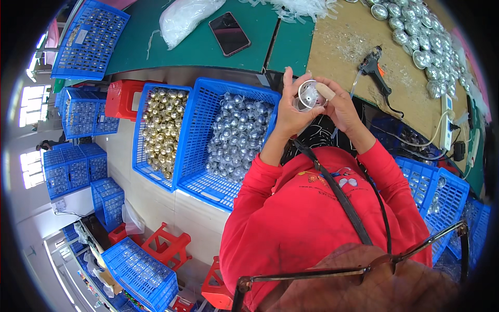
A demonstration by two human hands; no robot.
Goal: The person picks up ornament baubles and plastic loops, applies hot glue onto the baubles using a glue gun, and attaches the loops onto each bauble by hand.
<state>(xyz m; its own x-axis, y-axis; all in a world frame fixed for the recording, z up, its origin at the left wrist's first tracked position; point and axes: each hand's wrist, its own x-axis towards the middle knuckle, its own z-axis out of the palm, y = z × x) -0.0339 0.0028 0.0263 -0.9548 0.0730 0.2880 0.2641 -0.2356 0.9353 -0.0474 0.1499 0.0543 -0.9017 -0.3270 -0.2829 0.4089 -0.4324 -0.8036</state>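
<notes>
One shiny silver, hollow round piece [309, 94] — held in front of the red long-sleeved shirt [332, 208].
In the head view, the left hand [292, 113] and right hand [340, 106] grasp it together, fingers curled around it. One black glue gun [374, 70] lies on the tan board [325, 57], one dark phone [230, 34] on the green tabletop [182, 60]; at left, two blue plastic crates [195, 119] — one with gold balls [162, 125], one with silver balls [239, 135].
</notes>
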